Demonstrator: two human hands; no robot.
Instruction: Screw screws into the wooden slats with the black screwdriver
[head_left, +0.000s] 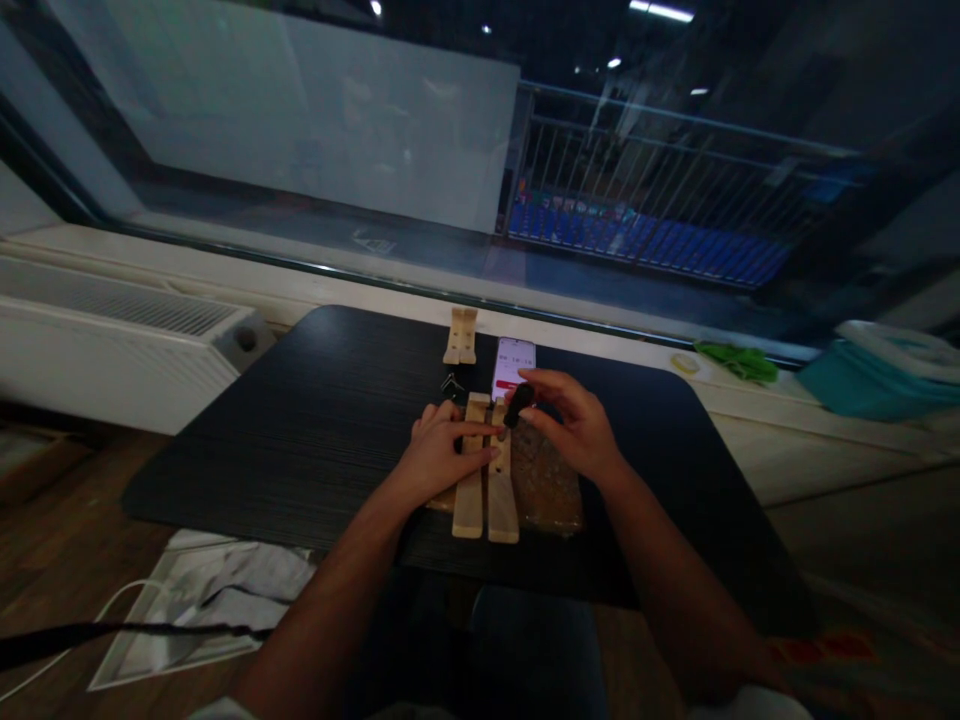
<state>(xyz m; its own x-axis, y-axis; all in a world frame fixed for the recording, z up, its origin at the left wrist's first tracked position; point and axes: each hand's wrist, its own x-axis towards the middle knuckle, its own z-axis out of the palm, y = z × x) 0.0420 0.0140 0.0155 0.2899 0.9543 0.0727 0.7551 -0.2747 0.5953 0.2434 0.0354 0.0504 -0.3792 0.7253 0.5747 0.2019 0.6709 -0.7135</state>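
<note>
Right wooden bar (pixel 503 512) lies just left of my right-hand grip, reaching toward me over a brown board (pixel 551 492). Radiator (pixel 127 335) is far left of the grip. Pale cloth (pixel 251 585) is low on the left, nearer me. Dark table (pixel 300 430) spreads to both sides. Left hand (pixel 439 447) sits just left of the grip, fingers laid across both bars; can't tell if index and thumb pinch anything. Small metal bits (pixel 451 384) lie beyond the left hand, short wooden piece (pixel 461 337) farther out. Left wooden bar (pixel 469 512) runs beside the right one, narrow gap between. Phone (pixel 514 358) lies just beyond the grip, lit. Dark-handled tool (pixel 518 404) is tilted, lower end down by my left fingertips; I can't make out its exact contact. Right hand (pixel 574 425) is closed on that handle, thumb and fingers clamped. Far right of the grip, on the sill: yellow item (pixel 685 362), green cloth (pixel 739 361), then teal container (pixel 862 378).
</note>
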